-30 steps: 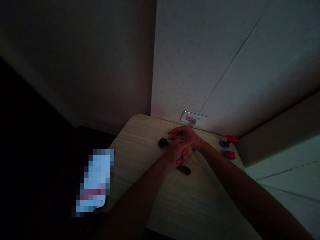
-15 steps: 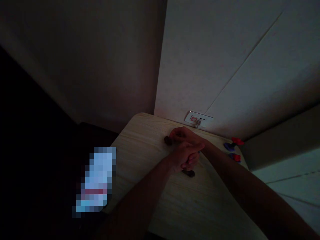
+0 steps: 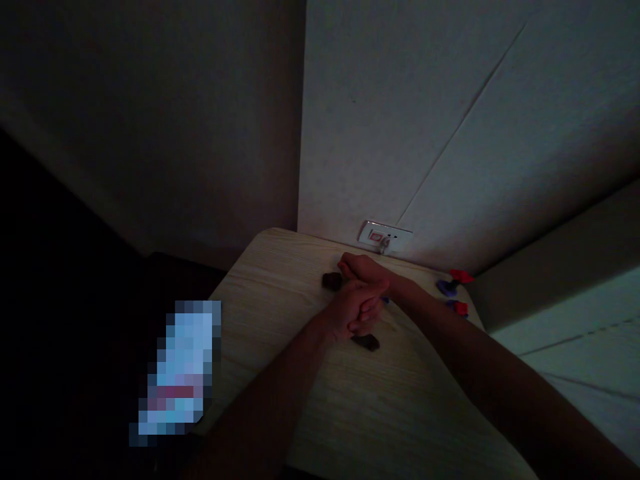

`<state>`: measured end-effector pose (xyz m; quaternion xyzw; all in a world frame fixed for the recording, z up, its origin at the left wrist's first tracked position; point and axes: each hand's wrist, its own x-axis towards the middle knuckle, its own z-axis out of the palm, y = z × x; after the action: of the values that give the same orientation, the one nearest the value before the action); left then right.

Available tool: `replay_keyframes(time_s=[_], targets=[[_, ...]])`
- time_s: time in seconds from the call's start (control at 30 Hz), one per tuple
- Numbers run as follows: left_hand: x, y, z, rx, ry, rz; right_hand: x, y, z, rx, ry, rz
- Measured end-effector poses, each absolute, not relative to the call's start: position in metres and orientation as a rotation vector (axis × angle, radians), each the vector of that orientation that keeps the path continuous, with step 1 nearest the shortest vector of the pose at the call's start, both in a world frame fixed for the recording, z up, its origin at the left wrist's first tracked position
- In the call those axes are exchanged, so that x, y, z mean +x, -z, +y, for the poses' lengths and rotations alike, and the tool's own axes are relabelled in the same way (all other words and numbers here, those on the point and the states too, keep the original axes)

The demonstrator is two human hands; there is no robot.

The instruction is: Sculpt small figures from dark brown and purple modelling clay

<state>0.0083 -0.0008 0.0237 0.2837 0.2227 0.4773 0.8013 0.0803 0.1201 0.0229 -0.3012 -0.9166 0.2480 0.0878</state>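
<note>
Left hand, right hand curled; can't tell what either grip holds. Hands partly hide blue piece. Socket behind; red-and-purple pieces right.

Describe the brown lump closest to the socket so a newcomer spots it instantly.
Start at the pale wooden table below the wall socket. Toward its far side, find the right hand; the lump is just left of it in the picture. Unlike the other brown lump, below the left hand, it's farther from the camera.
</note>
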Motion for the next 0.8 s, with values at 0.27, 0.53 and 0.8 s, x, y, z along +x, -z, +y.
replay_keyframes(time_s=[0.27,0.53,0.8], targets=[[-0.008,-0.032,0.007,0.283,-1.275,0.509,0.107,-0.039,0.118,-0.935,-0.629,-2.499],[-0.006,-0.029,0.017,0.073,-1.541,0.565,0.142,-0.065,0.062,-0.926,-1.051,-1.774],[0.003,-0.027,0.016,0.052,-1.561,0.526,0.141,-0.057,0.033,-0.872,-0.864,-1.911]])
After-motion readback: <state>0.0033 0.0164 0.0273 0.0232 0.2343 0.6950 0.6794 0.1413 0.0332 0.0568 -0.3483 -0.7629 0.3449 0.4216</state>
